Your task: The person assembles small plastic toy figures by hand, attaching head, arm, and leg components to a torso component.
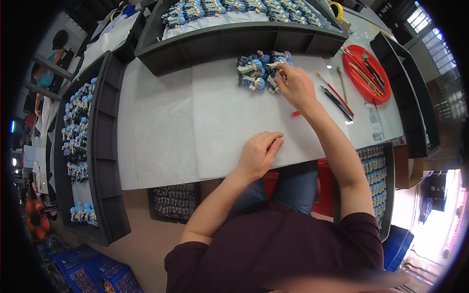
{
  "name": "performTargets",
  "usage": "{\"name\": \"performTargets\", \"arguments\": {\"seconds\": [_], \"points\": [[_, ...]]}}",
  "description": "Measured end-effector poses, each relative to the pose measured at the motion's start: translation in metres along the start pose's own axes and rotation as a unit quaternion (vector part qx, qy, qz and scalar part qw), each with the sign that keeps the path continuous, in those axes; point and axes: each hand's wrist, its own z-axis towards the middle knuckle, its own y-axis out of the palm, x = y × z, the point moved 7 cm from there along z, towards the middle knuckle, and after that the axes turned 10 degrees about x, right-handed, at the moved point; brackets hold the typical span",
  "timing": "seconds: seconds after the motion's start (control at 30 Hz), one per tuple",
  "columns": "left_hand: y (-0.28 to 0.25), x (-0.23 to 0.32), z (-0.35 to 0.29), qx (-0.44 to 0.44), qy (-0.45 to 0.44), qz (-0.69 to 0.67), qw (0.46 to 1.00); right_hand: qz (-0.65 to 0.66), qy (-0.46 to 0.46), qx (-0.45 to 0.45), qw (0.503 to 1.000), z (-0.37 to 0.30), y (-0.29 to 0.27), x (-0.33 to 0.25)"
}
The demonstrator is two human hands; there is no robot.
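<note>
Figures [260, 73]: lay heaped just left of the right fingertips, probably grouped there for easy reach.
Right hand [297, 87]: arched over the heap's right side, fingertips against it; whether they gripped a figure, I could not tell.
Heads: the near-left figure's long axis ran roughly left to right, blue head toward the right hand; others lay at mixed angles.
Left hand [259, 154]: rested loosely curled on the sheet [229, 117], palm hidden; I could not tell if it held anything.
Brushes [336, 95]: lay right of the right hand, seemingly kept handy.
</note>
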Motion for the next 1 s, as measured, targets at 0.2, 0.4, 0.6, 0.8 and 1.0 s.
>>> {"name": "performTargets", "arguments": {"seconds": [0.2,0.4,0.6,0.8,1.0], "points": [[-0.006,-0.003,-0.003,0.018,0.003,-0.005,1.000,0.025,-0.040,0.055,0.997,-0.009,-0.020,0.000],[-0.018,-0.003,-0.002,0.121,-0.040,-0.087,0.988,0.489,0.256,0.039,0.833,-0.064,-0.034,-0.011],[-0.016,-0.015,-0.008,0.114,-0.018,-0.178,0.977,0.587,0.410,-0.047,0.696,-0.127,-0.011,-0.028],[-0.016,-0.023,-0.011,0.135,-0.109,-0.329,0.928,0.524,0.255,-0.002,0.813,-0.127,-0.025,-0.029],[-0.017,-0.027,-0.004,0.080,-0.221,-0.448,0.863,0.506,0.210,-0.015,0.836,-0.139,-0.023,-0.026]]}}
